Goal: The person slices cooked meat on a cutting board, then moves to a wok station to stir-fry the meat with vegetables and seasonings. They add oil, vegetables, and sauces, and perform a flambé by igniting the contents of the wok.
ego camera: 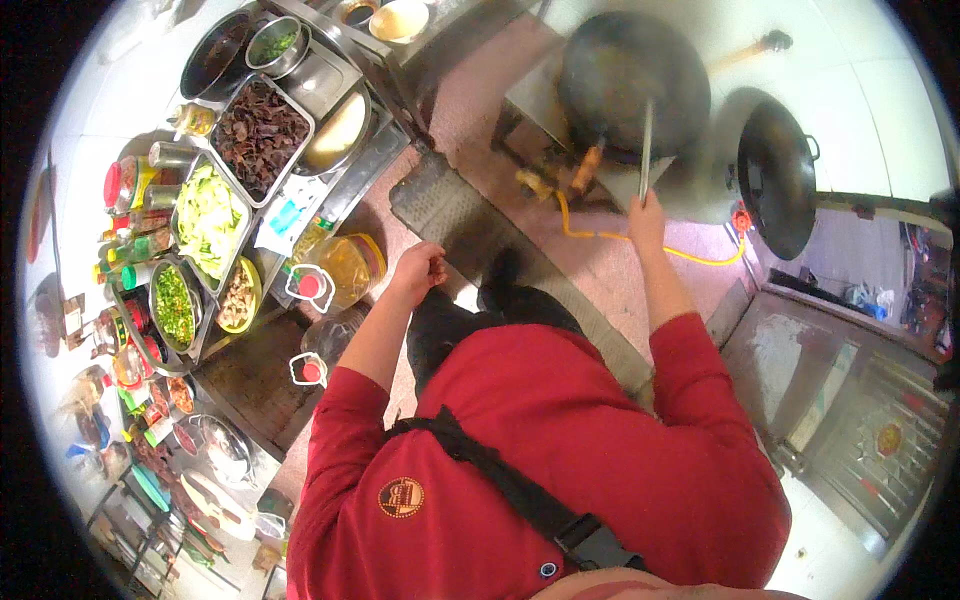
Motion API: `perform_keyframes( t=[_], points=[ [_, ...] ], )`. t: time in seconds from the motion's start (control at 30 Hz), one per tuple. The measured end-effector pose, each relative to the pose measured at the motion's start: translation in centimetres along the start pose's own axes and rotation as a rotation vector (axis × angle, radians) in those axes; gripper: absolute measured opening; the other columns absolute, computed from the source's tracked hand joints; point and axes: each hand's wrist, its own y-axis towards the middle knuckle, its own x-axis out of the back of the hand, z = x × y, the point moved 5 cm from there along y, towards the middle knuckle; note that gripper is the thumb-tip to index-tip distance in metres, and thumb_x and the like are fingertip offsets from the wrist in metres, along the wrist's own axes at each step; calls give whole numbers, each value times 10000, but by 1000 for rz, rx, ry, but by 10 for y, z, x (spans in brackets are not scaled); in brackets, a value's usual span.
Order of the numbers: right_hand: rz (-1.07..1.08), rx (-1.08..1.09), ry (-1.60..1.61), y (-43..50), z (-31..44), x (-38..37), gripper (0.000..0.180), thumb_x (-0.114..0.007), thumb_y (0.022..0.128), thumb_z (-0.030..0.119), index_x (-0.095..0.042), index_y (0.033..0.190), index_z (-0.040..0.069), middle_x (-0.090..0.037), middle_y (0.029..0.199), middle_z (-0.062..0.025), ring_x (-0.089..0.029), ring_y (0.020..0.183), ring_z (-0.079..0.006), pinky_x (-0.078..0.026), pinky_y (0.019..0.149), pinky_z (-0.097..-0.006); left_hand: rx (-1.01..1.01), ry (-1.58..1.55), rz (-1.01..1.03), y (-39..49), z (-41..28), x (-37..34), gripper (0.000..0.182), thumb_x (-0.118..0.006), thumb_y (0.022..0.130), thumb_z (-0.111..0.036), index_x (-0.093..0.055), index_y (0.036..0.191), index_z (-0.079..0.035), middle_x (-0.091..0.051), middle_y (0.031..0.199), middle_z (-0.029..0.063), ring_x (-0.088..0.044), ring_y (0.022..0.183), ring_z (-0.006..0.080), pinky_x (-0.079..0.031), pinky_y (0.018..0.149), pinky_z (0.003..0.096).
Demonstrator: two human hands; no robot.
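Note:
A dark wok (615, 82) sits on the burner in front of me, blurred by haze. My right hand (646, 221) grips the metal handle (646, 150) of a long utensil whose far end reaches into the wok; its head cannot be made out. Below the wok's rim a wooden grip (587, 169) sticks out towards me. Hanging low in front of my body, my left hand (421, 268) is loosely curled, with nothing visible in it. It is nearest to a large plastic oil jug (351, 271) with a red cap.
On the left counter stand trays of dark wood-ear fungus (259, 139) and pale green slices (212, 221), plus a bowl of chopped greens (174, 307). A yellow gas hose (675, 255) runs under the burner. A second wok (780, 176) leans at the right wall, above a metal cabinet (825, 405).

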Motion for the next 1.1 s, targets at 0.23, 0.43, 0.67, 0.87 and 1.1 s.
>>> perform_keyframes(
  t=[0.23, 0.43, 0.67, 0.87, 1.1],
  points=[
    [59, 47, 11, -11, -14, -6, 317, -562, 954, 245, -587, 1122, -23, -660, 993, -276, -626, 976, -457, -476, 847, -513, 9, -9, -46, 6, 5, -17, 76, -608, 889, -128, -582, 837, -78, -541, 727, 43, -549, 642, 176, -507, 577, 344],
    [20, -40, 104, 5, -17, 37, 248, -532, 980, 234, -581, 1109, 28, -581, 721, -60, -536, 550, -154, -432, 489, -342, 48, 96, -24, 61, 27, -54, 117, -601, 893, -163, -569, 813, -83, -519, 698, 44, -520, 595, 188, -482, 540, 335],
    [103, -347, 451, -98, -39, 57, 344, -533, 1012, 186, -492, 1330, 62, -441, 652, 26, -412, 460, -61, -320, 372, -235, 81, 248, 137, 189, 66, -115, 166, -632, 921, -196, -553, 840, -74, -504, 665, 50, -510, 548, 178, -412, 462, 332],
    [79, -355, 426, -103, -31, 86, 411, -526, 1021, 156, -452, 1402, 23, -458, 649, 20, -415, 445, -62, -332, 375, -231, -79, 345, -52, 250, 80, -159, 153, -671, 897, -143, -560, 899, -37, -545, 679, 74, -530, 562, 195, -480, 498, 370],
    [87, -306, 399, -114, -30, 102, 448, -535, 1011, 133, -460, 1434, 6, -505, 672, 14, -419, 442, -56, -335, 387, -212, -77, 73, 44, 292, 97, -153, 166, -670, 889, -96, -540, 960, -21, -552, 680, 90, -510, 519, 188, -391, 438, 338]
  ],
)
